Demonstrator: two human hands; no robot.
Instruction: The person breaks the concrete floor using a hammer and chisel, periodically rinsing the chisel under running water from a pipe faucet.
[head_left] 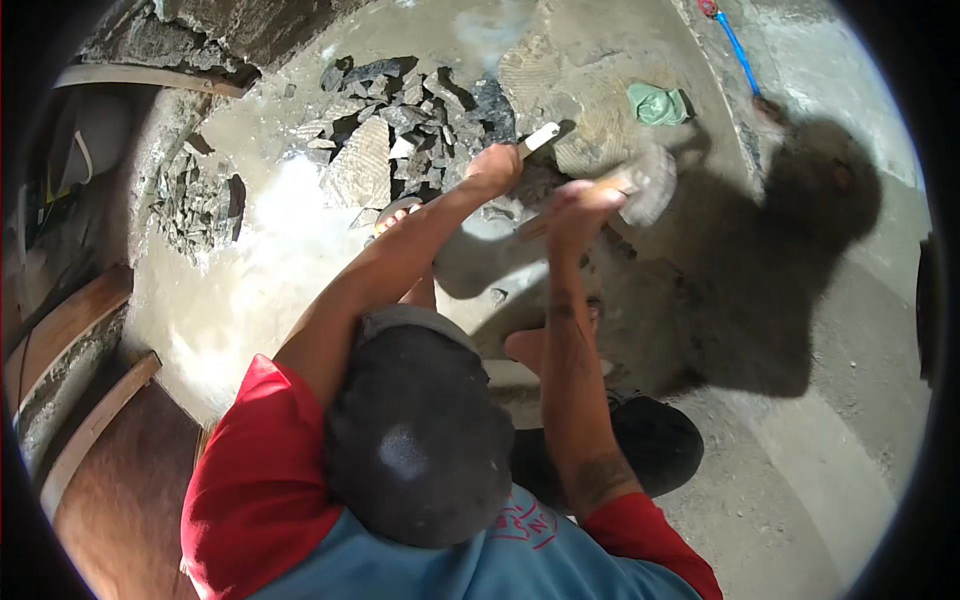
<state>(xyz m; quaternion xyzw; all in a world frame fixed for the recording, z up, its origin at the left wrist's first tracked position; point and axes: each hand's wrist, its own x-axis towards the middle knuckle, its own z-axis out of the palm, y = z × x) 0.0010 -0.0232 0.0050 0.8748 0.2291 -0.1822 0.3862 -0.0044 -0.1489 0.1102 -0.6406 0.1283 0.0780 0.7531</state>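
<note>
The left hand (pixel 495 168) is tightly gripping one bar (pixel 541 137) near twelve o'clock, the right hand (pixel 583 210) is clenching one hammer (pixel 650 187) near two, and two rubble piles (pixel 408 121) are lying near ten and eleven.

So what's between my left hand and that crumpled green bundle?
Past your left hand juts the pale end of the tool it holds, then comes a ridged patch of floor before the green bundle. The head view shows this.

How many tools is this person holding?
2: a hammer, its head blurred, in the right hand, and a white-ended tool in the left hand, its other end hidden. The hands could hide anything smaller.
</note>
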